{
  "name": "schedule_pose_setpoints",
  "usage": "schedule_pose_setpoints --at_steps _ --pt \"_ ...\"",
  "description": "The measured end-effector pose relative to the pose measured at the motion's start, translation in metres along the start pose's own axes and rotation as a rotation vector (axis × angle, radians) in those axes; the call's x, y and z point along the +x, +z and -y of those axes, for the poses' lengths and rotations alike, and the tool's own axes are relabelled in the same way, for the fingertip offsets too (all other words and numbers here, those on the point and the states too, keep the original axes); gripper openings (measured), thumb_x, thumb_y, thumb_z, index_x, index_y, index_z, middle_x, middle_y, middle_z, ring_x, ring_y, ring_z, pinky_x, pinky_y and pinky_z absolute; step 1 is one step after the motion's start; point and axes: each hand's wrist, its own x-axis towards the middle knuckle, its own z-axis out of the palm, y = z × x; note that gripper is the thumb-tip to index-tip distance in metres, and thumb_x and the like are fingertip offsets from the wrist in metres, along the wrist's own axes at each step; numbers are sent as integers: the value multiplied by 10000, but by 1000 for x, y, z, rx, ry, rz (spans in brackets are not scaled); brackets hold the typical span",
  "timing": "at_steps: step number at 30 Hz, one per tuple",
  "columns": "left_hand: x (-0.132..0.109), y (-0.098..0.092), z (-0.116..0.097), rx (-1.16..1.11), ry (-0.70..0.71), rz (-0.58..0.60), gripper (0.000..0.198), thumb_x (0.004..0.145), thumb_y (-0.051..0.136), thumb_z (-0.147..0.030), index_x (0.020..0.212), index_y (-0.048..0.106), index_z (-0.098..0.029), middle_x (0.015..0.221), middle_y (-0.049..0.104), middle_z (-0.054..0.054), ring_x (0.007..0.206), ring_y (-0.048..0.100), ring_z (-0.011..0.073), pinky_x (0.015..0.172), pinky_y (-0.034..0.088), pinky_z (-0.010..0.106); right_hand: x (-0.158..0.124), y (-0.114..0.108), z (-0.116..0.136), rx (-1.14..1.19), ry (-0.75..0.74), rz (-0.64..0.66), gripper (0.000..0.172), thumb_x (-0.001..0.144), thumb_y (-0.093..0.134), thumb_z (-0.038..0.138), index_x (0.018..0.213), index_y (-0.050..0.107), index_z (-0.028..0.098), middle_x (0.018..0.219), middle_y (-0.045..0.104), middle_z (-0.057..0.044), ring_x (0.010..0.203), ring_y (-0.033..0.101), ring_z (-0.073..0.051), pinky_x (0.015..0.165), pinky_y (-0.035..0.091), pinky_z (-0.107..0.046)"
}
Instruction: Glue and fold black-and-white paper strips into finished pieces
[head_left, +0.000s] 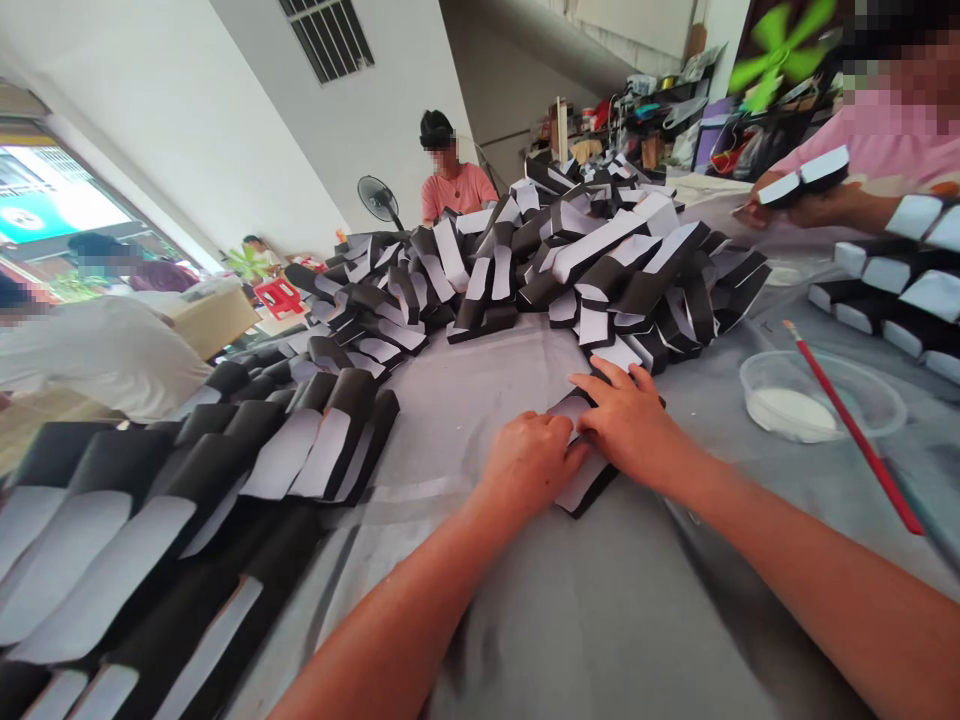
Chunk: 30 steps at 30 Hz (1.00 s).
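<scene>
A black and white folded paper piece point(589, 480) lies on the grey cloth in front of me, partly hidden under both hands. My left hand point(534, 458) has its fingers curled together on the left side of the piece. On its right, my right hand point(630, 420) rests with fingers spread across the upper part, its thumb close to my left fingertips. Just beyond my right fingers begins a large heap of similar black and white pieces point(517, 250).
Stacked pieces point(112, 510) fill the left side. At right are a clear bowl point(795, 410) of white paste, a red brush point(855, 430) and more stacked pieces point(900, 290). A person point(817, 150) at the upper right holds a piece; another person point(454, 185) sits beyond the heap.
</scene>
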Motion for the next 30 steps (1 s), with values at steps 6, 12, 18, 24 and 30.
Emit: schedule_pose_setpoints --at_steps 6,12,18,24,30 --pt "1 0 -5 49 -45 168 251 891 498 -290 787 703 -190 726 693 45 649 645 177 535 461 265 0 -3 4 11 -12 27 274 810 520 79 690 729 210 1335 553 -85 1307 359 -372 1003 285 -614" --pt "0 0 -3 17 -50 198 226 884 493 -213 839 710 -175 786 705 73 716 664 201 582 489 281 2 -4 0 44 21 26 217 786 582 112 777 744 255 1344 547 -64 1308 362 -361 991 309 -606" --pt "1 2 -1 -26 -44 240 212 884 494 -209 876 701 -164 839 707 77 798 667 214 660 507 297 7 -18 -15 149 56 10 197 758 642 150 859 747 283 1367 521 -39 1332 333 -351 999 330 -572" --pt "2 3 -2 -34 -89 254 216 891 490 -227 912 695 -161 887 708 74 833 663 204 704 502 294 5 -15 -10 125 17 38 182 761 656 173 855 753 294 1345 543 -53 1304 374 -364 982 337 -605" --pt "2 6 0 -62 -87 222 203 883 507 -235 874 696 -161 854 701 74 809 657 199 703 497 295 3 -12 -2 45 29 72 150 766 664 179 836 757 273 1343 545 -76 1296 373 -382 968 324 -613"
